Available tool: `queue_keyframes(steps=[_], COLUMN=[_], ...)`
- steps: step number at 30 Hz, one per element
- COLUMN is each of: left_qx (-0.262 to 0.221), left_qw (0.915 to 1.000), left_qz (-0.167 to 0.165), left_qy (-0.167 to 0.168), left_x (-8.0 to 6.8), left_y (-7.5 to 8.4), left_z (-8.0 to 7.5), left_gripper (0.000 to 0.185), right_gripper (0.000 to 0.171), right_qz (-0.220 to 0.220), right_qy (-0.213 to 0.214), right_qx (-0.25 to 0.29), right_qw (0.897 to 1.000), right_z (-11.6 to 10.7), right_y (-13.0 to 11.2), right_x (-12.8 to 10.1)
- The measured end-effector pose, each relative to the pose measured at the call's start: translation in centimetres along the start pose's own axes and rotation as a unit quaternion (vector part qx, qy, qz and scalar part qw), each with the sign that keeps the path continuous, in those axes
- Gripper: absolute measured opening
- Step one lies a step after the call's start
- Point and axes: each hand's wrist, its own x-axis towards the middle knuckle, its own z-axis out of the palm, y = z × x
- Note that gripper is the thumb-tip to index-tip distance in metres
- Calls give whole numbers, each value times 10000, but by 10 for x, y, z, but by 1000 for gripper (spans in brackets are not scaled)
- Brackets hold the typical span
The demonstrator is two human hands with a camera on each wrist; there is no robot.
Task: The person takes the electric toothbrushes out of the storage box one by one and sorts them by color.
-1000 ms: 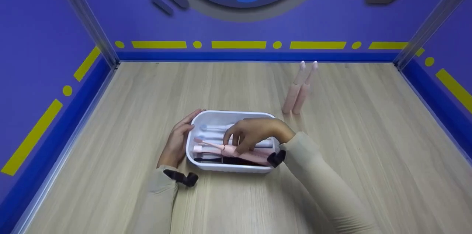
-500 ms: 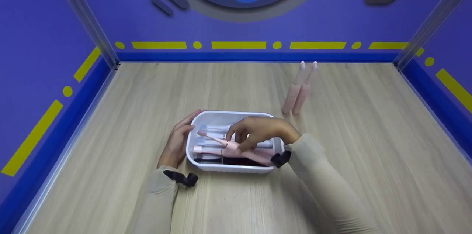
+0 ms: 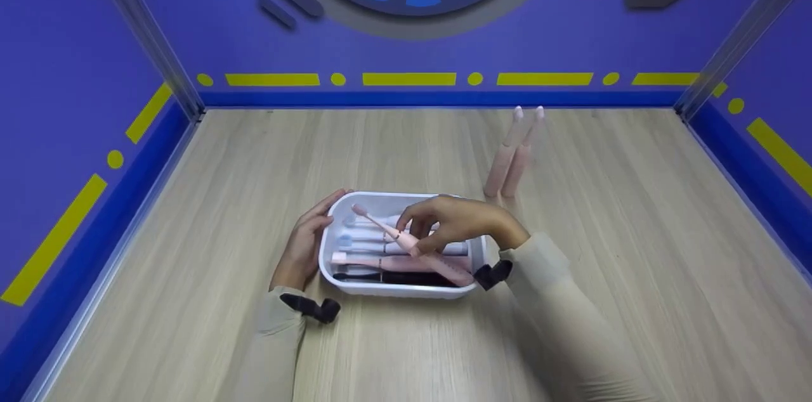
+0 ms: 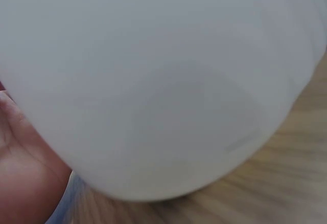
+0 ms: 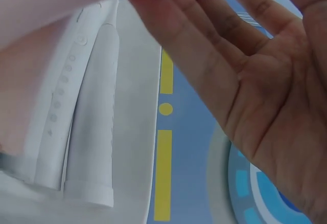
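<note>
In the head view my right hand [image 3: 460, 221] pinches a pink electric toothbrush [image 3: 407, 241] between thumb and fingers. Its brush head is raised and points to the far left; its handle end slopes down over the near right part of a white bin [image 3: 403, 290]. My left hand [image 3: 304, 240] rests against the bin's left end from outside, its fingers fairly straight along the corner. Inside the bin lie several white toothbrushes [image 3: 371, 238], another pink toothbrush [image 3: 396, 263] and a black toothbrush [image 3: 412, 278]. The right wrist view shows white handles [image 5: 92, 116] beside the pink one, close and blurred.
Two pink toothbrushes [image 3: 507, 164] stand upright side by side on the wooden table [image 3: 285, 155], behind and right of the bin. Blue-purple panels [image 3: 406, 50] with yellow marks close off the back and both sides.
My right hand has risen slightly and shifted right with the pink toothbrush, whose brush head has tilted up and away. My left hand and the bin have stayed put.
</note>
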Motion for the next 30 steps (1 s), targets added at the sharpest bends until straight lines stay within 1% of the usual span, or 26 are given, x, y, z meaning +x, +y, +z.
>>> queue_keyframes(steps=[7,12,19,30], left_qx=[51,-9,-138,-58], left_qw=[10000,10000,9999,10000], left_qz=[4,15,-88,-51], left_qy=[73,6,50,25], left_x=[0,-1,-1,-1], left_y=[0,1,1,1], left_z=[0,0,1,0], left_gripper=[56,56,57,57], right_gripper=[34,35,33,36], right_qz=[-246,-446,-612,-639], right_qy=[345,664,1102,1818], right_qx=[-2,247,704,800], right_qw=[9991,9965,9895,9780], right_z=[-3,-4,-6,-11], right_y=[4,8,10,12], right_x=[-6,-11,-19,-29])
